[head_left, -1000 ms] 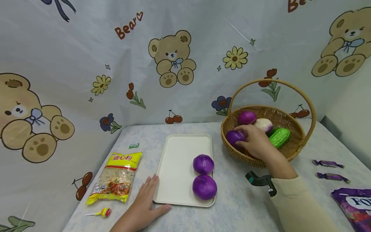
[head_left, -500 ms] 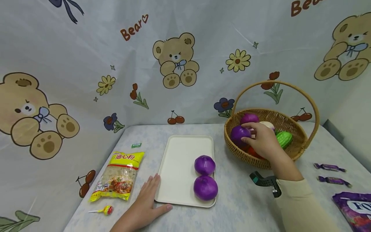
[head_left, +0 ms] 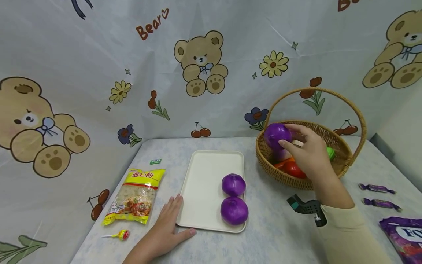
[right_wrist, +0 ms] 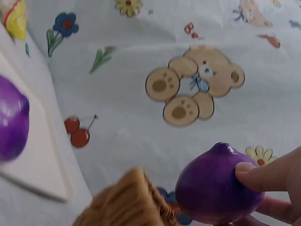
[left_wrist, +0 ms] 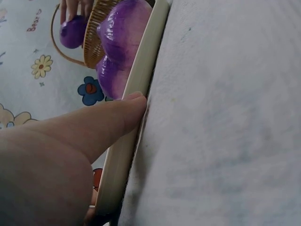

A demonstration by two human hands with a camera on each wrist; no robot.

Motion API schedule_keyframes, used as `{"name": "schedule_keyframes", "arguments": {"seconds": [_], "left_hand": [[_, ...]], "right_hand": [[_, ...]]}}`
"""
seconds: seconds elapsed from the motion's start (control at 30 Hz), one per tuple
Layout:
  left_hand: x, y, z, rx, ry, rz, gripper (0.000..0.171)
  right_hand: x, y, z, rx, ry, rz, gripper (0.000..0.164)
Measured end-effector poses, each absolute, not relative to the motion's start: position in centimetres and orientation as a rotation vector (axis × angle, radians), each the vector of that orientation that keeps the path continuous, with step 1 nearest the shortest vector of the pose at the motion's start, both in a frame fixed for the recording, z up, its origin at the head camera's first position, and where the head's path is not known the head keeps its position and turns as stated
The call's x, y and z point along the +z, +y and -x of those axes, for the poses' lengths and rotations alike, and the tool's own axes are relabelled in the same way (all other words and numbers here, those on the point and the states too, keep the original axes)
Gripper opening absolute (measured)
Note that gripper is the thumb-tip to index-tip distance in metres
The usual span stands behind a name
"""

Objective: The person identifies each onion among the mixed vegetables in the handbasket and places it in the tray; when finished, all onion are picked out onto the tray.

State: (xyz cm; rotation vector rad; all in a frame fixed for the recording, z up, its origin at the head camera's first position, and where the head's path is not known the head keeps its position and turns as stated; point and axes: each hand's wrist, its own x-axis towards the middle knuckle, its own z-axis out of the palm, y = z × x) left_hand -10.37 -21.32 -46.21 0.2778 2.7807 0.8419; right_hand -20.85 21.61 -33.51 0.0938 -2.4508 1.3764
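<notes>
My right hand (head_left: pixel 308 148) pinches a purple onion (head_left: pixel 276 135) between thumb and fingers, raised over the left side of a wicker basket (head_left: pixel 341 146). In the right wrist view the same onion (right_wrist: pixel 216 186) shows its pointed tip upward, beside the basket's rim. On the white tray (head_left: pixel 204 190) two more purple onions, a rear one (head_left: pixel 233 184) and a front one (head_left: pixel 234 211), sit along the right side. My left hand (head_left: pixel 161 231) rests at the tray's front left corner, fingers extended along its edge; the left wrist view shows the thumb (left_wrist: pixel 134 108) against the tray's side.
The basket also holds a shiny red vegetable (head_left: pixel 293 168) and a partly hidden green one (head_left: pixel 330 153). To the left lie a yellow pasta bag (head_left: pixel 135 196), a lollipop (head_left: pixel 122 234) and a small green packet (head_left: pixel 155 161). Two wrapped candies (head_left: pixel 377 188) and a purple bag (head_left: pixel 403 236) lie right.
My right hand has lifted the purple onion up from among the basket's vegetables, uncovering the red one beneath. The left hand has stayed at the tray.
</notes>
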Motion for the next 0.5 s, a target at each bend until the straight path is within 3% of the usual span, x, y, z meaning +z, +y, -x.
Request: {"name": "schedule_keyframes", "arguments": {"seconds": [0.23,0.5], "left_hand": [[-46.3,-21.5,10.5,0.828,2.802,-0.299,0.12],[-46.6,-21.6,10.4,0.83,2.805,-0.29,0.121]], "right_hand": [[-32.3,18.4,19.2,1.627,-2.318,-0.305,0.051],[-33.8,14.1,19.4,1.743,-2.389,-0.49,0.05]]}}
